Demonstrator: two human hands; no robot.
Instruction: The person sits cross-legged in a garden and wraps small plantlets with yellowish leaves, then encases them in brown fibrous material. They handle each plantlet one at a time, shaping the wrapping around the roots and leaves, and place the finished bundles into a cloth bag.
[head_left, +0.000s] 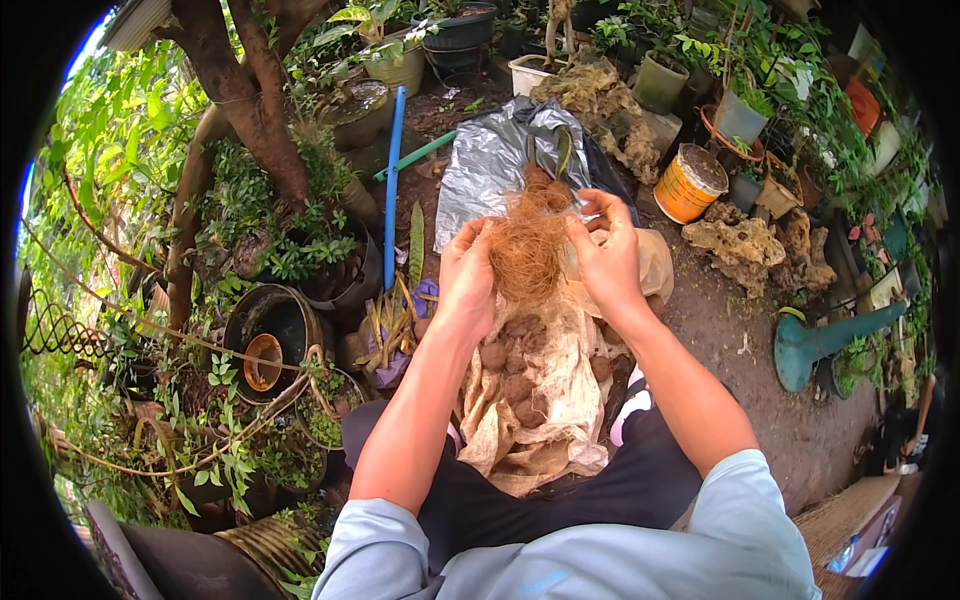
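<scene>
A loose tuft of brown coconut-like fibre (527, 255) is spread between my hands above a pale sack cloth (574, 390). My left hand (466, 277) pinches its left side between thumb and fingers. At its right edge is my right hand (611, 259), with thumb and fingers curled and somewhat apart; whether strands are caught between them is unclear. Several round clumps of soil (517, 388) lie on the sack below. Beyond the tuft, fibre-wrapped bundles (556, 196) with upright green leaves (564, 150) rest on a silver plastic sheet (472, 169).
A blue pipe (393, 187) and a green pipe (420, 154) lie left of the sheet. Right of it are an orange-and-white bucket (690, 184) and rough rocks (739, 244). Dry cut leaves (390, 322) sit beside the sack. Potted plants and a tree trunk (255, 105) crowd the left.
</scene>
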